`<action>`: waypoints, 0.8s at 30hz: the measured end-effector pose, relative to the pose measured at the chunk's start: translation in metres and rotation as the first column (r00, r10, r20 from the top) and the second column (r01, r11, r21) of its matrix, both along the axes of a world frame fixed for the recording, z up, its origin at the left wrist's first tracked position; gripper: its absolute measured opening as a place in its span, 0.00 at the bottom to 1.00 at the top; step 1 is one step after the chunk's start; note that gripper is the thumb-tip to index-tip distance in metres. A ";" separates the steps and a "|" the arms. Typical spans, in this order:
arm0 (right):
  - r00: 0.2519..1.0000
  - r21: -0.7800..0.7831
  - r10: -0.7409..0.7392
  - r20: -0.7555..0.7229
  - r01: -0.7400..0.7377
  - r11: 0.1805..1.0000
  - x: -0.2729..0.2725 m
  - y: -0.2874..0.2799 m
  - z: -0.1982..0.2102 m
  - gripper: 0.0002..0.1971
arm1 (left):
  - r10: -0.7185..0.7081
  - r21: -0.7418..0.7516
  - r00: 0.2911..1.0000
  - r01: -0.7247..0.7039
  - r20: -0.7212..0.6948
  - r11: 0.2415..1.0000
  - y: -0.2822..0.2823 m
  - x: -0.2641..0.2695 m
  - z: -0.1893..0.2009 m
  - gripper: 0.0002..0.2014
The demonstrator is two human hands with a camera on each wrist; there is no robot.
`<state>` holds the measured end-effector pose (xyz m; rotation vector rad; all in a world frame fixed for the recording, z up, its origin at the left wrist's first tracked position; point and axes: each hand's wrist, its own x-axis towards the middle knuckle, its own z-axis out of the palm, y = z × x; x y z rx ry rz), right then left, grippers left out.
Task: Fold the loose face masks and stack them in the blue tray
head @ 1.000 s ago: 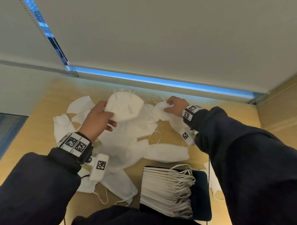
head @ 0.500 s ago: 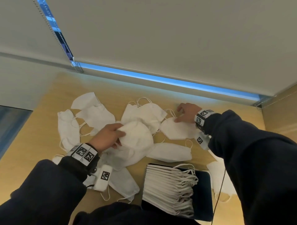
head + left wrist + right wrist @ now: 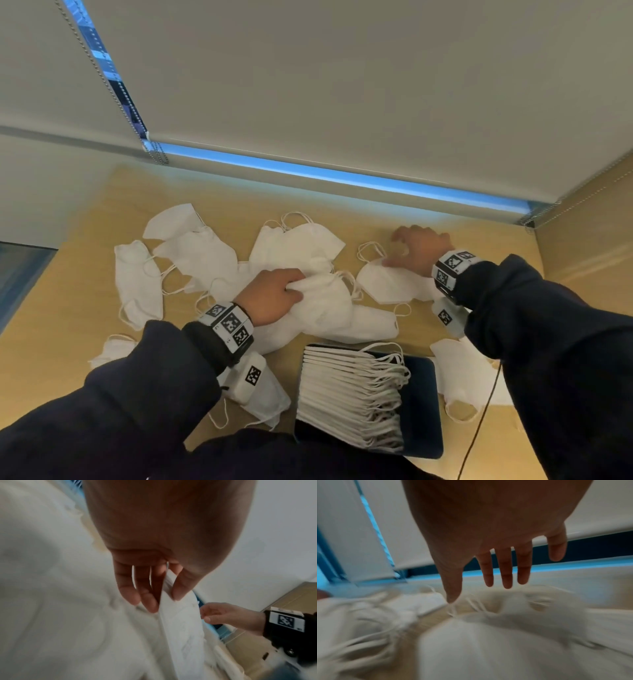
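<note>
Several loose white face masks lie in a heap on the wooden table [image 3: 68, 308]. My left hand [image 3: 293, 287] grips one white mask [image 3: 325, 301] on top of the heap; in the left wrist view the left hand [image 3: 165, 601] pinches the mask's folded edge [image 3: 180, 615] between thumb and fingers. My right hand [image 3: 400, 246] hovers with straight, spread fingers over another mask [image 3: 387, 284], its thumb touching the mask's far edge. In the right wrist view the thumb tip of the right hand [image 3: 488, 586] meets the ear loops [image 3: 462, 607]. The blue tray [image 3: 423, 404] near me holds a stack of folded masks [image 3: 346, 394].
More loose masks lie at the left [image 3: 137, 284], at the back [image 3: 298, 243], at the right of the tray [image 3: 462, 377] and under my left wrist [image 3: 267, 397]. A roller blind [image 3: 342, 85] hangs behind the table. A cardboard wall [image 3: 589, 222] stands at the right.
My left hand has brought its mask down from the air onto the heap and closer to me. My right hand has let go of its mask and spread its fingers over it.
</note>
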<state>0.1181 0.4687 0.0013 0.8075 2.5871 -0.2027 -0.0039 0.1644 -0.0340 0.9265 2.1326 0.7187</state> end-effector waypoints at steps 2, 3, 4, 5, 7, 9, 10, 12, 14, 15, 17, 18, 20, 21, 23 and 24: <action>0.963 -0.304 -0.027 -0.267 -0.057 0.951 0.002 -0.028 0.024 0.36 | -0.001 0.089 0.990 0.014 -0.142 0.996 -0.006 -0.004 0.030 0.14; 0.928 -0.442 -0.040 -0.370 -0.138 0.887 0.005 -0.045 0.040 0.37 | -0.026 0.140 0.970 0.062 -0.242 0.988 -0.010 -0.005 0.046 0.13; 0.900 -0.509 -0.014 -0.435 -0.233 0.828 0.010 -0.063 0.058 0.39 | -0.058 0.187 0.937 0.129 -0.344 0.974 -0.015 -0.003 0.065 0.13; 0.877 -0.519 0.048 -0.478 -0.326 0.790 0.016 -0.081 0.075 0.41 | -0.088 0.224 0.898 0.201 -0.432 0.954 -0.019 0.000 0.083 0.14; 0.836 -0.441 0.190 -0.515 -0.448 0.778 0.030 -0.111 0.095 0.36 | -0.141 0.245 0.827 0.318 -0.545 0.916 -0.028 0.009 0.114 0.14; 0.839 -0.387 0.184 -0.511 -0.417 0.822 0.047 -0.128 0.105 0.19 | -0.181 0.214 0.788 0.367 -0.588 0.905 -0.036 0.019 0.135 0.14; 0.850 -0.446 0.088 -0.519 -0.358 0.820 0.056 -0.132 0.109 0.14 | -0.193 0.190 0.777 0.372 -0.599 0.909 -0.041 0.023 0.141 0.15; 0.823 -0.667 -0.220 -0.523 -0.235 0.707 0.079 -0.134 0.113 0.15 | -0.199 0.173 0.801 0.350 -0.564 0.921 -0.055 0.030 0.140 0.15; 0.738 -0.860 -0.515 -0.436 -0.173 0.481 0.102 -0.135 0.119 0.16 | -0.175 0.171 0.875 0.278 -0.451 0.945 -0.073 0.037 0.130 0.13; 0.709 -0.933 -0.616 -0.344 -0.183 0.310 0.113 -0.137 0.121 0.18 | -0.149 0.182 0.915 0.230 -0.375 0.956 -0.081 0.040 0.123 0.11; 0.687 -0.974 -0.719 -0.104 -0.218 -0.068 0.132 -0.142 0.126 0.16 | -0.085 0.201 0.975 0.127 -0.205 0.971 -0.095 0.046 0.114 0.04; 0.697 -0.964 -0.715 -0.056 -0.224 -0.142 0.140 -0.145 0.129 0.15 | -0.065 0.202 0.987 0.094 -0.144 0.975 -0.101 0.049 0.113 0.05; 0.721 -0.983 -0.680 -0.130 -0.183 -0.006 0.153 -0.143 0.128 0.14 | -0.054 0.212 0.995 0.071 -0.087 0.975 -0.110 0.058 0.114 0.08; 0.737 -0.982 -0.649 -0.189 -0.158 0.106 0.157 -0.144 0.125 0.13 | -0.058 0.218 0.995 0.076 -0.086 0.973 -0.113 0.064 0.116 0.08; 0.776 -0.968 -0.590 -0.222 -0.100 0.232 0.160 -0.150 0.118 0.13 | -0.087 0.211 0.989 0.110 -0.117 0.971 -0.113 0.077 0.119 0.08; 0.800 -0.961 -0.556 -0.227 -0.089 0.264 0.159 -0.157 0.113 0.15 | -0.089 0.198 0.989 0.111 -0.115 0.974 -0.111 0.083 0.119 0.08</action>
